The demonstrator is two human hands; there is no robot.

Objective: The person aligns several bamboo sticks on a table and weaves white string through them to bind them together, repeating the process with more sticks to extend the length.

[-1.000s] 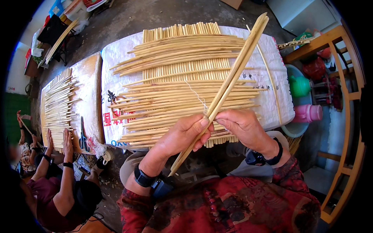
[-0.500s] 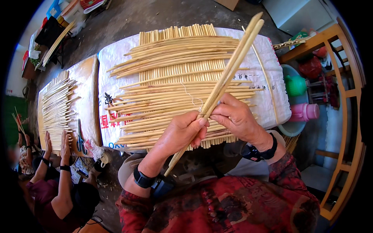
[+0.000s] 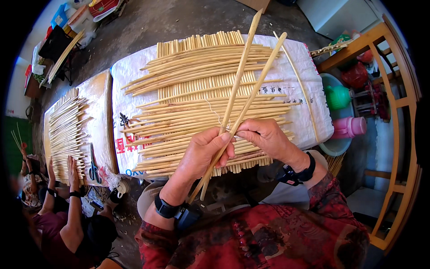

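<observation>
My left hand (image 3: 202,149) is closed round two long peeled wooden sticks, the left stick (image 3: 240,67) and the right stick (image 3: 267,69). They cross at my fingers and spread apart above. A thin white string (image 3: 217,113) hangs by the crossing, and my right hand (image 3: 268,140) pinches part of it there, close to my left thumb. Beneath both hands lies a row of similar sticks (image 3: 179,117), laid crosswise over a mat of upright sticks (image 3: 190,86). The lower ends of the held sticks reach past the table's near edge.
A white sheet (image 3: 309,67) covers the table, with one loose stick on it at right. At left, another person's hands (image 3: 73,171) rest by a second stick row, near scissors (image 3: 93,167). A basin (image 3: 329,85), pink flask (image 3: 351,127) and wooden frame (image 3: 400,134) stand at right.
The two sticks lay nearly together and now fan apart into a narrow cross. My right hand has drawn slightly back and down from the crossing.
</observation>
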